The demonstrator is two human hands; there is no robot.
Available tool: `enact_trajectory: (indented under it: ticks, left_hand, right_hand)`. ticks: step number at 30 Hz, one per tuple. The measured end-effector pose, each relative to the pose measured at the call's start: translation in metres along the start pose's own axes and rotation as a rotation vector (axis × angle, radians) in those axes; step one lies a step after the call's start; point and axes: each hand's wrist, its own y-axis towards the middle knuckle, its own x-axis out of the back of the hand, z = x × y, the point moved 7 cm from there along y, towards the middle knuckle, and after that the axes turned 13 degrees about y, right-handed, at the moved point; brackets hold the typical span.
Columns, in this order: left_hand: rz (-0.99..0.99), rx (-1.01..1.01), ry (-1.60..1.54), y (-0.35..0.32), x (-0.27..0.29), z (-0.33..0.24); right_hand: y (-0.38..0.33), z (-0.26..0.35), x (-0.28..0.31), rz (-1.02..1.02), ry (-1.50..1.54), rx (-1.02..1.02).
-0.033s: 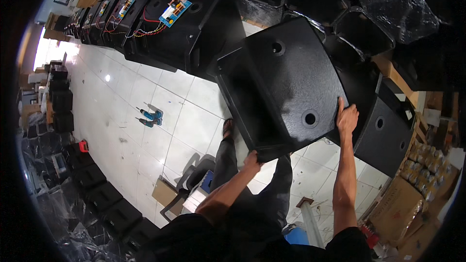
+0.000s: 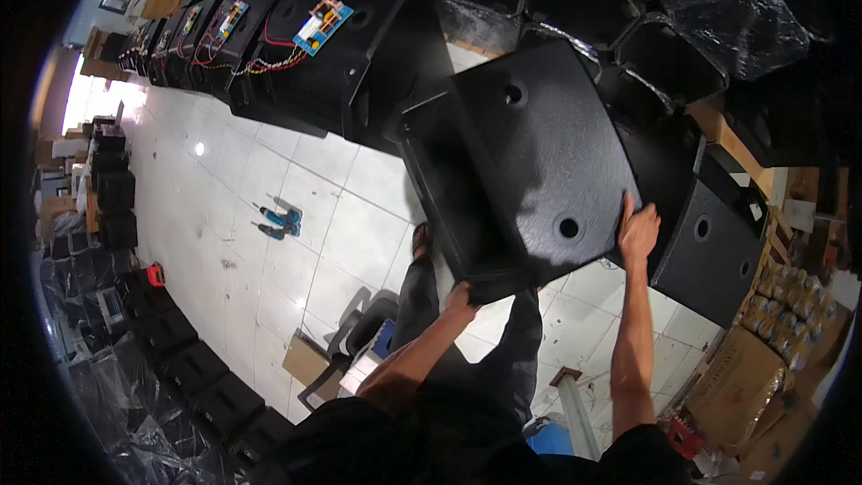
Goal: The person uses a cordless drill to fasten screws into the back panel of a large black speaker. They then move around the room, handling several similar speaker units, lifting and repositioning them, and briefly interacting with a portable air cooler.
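A black speaker cabinet (image 2: 561, 153) with two round holes in its side panel is tilted between my arms. Its open front, a dark recess, faces left. My left hand (image 2: 461, 299) is closed on the cabinet's lower front corner. Farther right, my right hand (image 2: 639, 232) grips the lower right edge, with its thumb on the panel and the other fingers partly out of sight. Behind the held one, another black cabinet (image 2: 709, 247) stands at the right. More cabinets (image 2: 314, 81) stand in a row at the upper left, with blue circuit boards (image 2: 323, 25) and coloured wires on top.
Two blue cordless drills (image 2: 282, 220) stand on the white tiled floor (image 2: 224, 198). A dark chair (image 2: 355, 332) is by my left leg. Plastic-wrapped black cabinets (image 2: 741, 13) are stacked at the upper right. A cardboard box (image 2: 736, 386) lies lower right, and black cabinets (image 2: 215, 395) line the lower left.
The cabinet's lower right part and both my hands have shifted slightly to the left. My grip on it is the same.
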Motion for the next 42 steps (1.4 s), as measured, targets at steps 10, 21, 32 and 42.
enact_trajectory:
  ticks: [10, 21, 32, 42]
  left_hand:
    - [-0.067, -0.323, 0.112, 0.0, 0.063, -0.154]
    - [0.072, -0.57, 0.151, -0.023, 0.059, -0.238]
    - [-0.339, -0.946, -0.02, -0.059, 0.017, -0.164]
    - [-0.11, -1.211, 0.374, -0.088, -0.037, -0.231]
  right_hand:
    - [-0.191, -0.013, -0.009, -0.073, 0.13, -0.484]
    - [-0.057, 0.058, 0.033, 0.056, 0.421, -0.035]
    - [0.146, 0.137, -0.061, 0.377, 0.08, 0.147]
    - [0.072, 0.01, -0.005, 0.12, 0.063, -0.166]
